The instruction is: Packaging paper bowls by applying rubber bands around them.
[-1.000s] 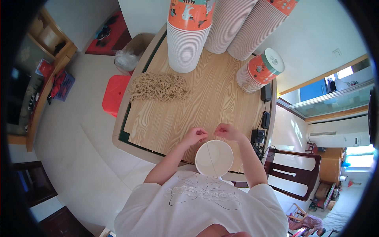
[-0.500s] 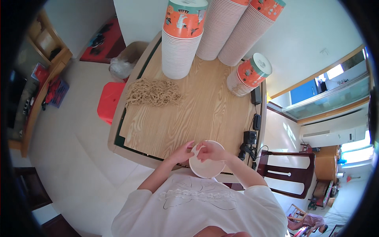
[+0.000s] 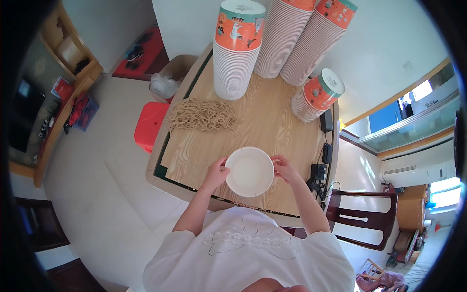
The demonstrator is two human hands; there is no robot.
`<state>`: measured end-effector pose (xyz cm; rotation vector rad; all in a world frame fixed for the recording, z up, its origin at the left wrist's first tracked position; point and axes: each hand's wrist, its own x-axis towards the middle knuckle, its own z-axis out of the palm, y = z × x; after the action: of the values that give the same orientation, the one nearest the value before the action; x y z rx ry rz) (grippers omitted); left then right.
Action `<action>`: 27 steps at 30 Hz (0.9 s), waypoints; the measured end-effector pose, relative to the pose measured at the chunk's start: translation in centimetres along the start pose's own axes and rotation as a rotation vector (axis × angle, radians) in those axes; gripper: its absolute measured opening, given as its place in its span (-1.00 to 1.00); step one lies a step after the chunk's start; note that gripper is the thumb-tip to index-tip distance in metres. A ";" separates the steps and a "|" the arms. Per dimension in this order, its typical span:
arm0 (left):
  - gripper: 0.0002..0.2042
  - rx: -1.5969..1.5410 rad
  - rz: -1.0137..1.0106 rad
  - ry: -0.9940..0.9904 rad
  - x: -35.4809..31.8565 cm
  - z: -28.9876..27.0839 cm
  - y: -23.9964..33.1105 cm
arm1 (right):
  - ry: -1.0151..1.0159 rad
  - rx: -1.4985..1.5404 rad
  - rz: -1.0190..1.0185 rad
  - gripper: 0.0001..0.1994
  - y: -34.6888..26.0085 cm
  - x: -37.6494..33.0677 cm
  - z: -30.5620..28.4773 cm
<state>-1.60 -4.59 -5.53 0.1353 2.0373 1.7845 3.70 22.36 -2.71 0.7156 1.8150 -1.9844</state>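
Observation:
A round white paper tub [image 3: 250, 172], its open mouth facing up, is held over the near part of the wooden table [image 3: 194, 155]. Its inside is plain white, and nothing distinct shows in it. At the tub's left rim my left hand [image 3: 217, 173] is closed, with the thumb over the edge. My right hand [image 3: 285, 170] grips the opposite side, its fingers at the outer wall and partly hidden. Farther off lies a loose tangle of tan stringy netting [image 3: 203, 115], apart from both hands.
Tall stacks of nested paper tubs [image 3: 237, 63] with orange and teal prints stand at the far side. A shorter stack [image 3: 318, 95] is at the far right. Black power adapters [image 3: 318, 171] with cables line the right edge. A red stool [image 3: 151, 124] stands left of the table.
The tub has moved forward over the table, its mouth now facing up. My right hand has come out of its inside and taken its right side; my left hand holds the left rim.

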 end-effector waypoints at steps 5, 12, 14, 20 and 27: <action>-0.61 -0.053 -0.057 0.076 1.1 0.4 1.2 | 0.010 -0.114 0.036 -0.75 0.2 1.4 -0.1; -0.55 0.200 0.129 -0.030 0.8 1.5 6.8 | 0.068 -0.265 -0.081 -0.71 -2.4 3.3 -1.9; -0.54 0.159 0.188 -0.072 1.5 2.4 7.3 | 0.073 -0.305 -0.131 -0.70 -3.1 3.7 -3.2; -0.50 0.184 0.465 -0.300 3.9 4.9 12.5 | 0.102 0.030 -0.194 -0.73 -8.0 2.2 -8.9; -0.46 0.142 0.750 -0.225 11.8 11.9 21.5 | 0.437 0.183 -0.640 -0.72 -18.0 -0.7 -14.5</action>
<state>-12.11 14.09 11.25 1.2209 2.0847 1.8843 -4.29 38.68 11.57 0.7252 2.3611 -2.5796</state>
